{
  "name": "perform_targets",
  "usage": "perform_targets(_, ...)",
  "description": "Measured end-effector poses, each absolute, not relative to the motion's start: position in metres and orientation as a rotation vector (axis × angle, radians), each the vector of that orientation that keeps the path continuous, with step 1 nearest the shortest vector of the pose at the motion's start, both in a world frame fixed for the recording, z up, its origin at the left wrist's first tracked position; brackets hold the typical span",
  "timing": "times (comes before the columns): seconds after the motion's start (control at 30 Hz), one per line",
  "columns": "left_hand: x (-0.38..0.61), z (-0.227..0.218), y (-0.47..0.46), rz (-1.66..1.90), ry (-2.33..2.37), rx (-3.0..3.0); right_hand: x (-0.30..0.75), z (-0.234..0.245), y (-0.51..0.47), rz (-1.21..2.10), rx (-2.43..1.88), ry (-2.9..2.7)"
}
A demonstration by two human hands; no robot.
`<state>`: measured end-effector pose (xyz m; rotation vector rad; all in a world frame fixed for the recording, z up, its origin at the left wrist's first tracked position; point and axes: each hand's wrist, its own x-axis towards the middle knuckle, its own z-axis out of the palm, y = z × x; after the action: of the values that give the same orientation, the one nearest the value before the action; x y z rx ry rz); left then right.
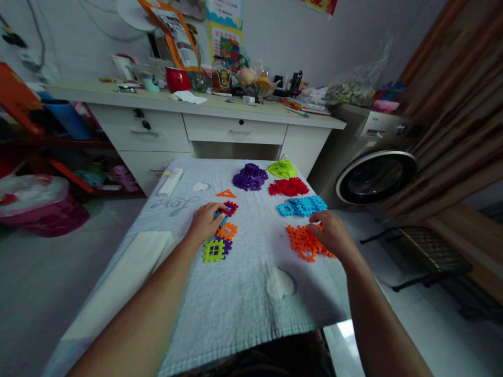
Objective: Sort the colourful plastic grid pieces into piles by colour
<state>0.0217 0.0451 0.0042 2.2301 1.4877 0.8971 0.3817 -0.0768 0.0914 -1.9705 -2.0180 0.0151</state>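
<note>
Though flat, toothed orange pieces [302,241]

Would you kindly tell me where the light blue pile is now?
In the head view, the light blue pile lies on the right of the cloth, between the red pile and the orange pile, close to the right hand.

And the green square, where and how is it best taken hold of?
Probably by its toothed left edge, as seen in the picture, coming in from the near left. The green square seems to lie flat, with its left and near edges free, while its right side meets a purple piece. The teeth should give a pinch something to catch.
</note>
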Motion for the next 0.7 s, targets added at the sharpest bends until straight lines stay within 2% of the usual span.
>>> perform_targets(0.3, 0.022, -0.006, 0.045, 1.002, 1.313, 2.053, 0.28, 0.085, -0.029, 0.266, -1.672, -2.233)
perform_targets(0.47, 0.023, -0.007, 0.046, 1.037, 1.471, 2.107, 0.225, 0.054, 0.007, 0.358, -1.636, -2.261)
perform_targets(0.7, 0.023, 0.0, 0.045, 0.919, 1.59, 2.187, 0.207, 0.017, 0.022, 0.284, -1.684, -2.067)
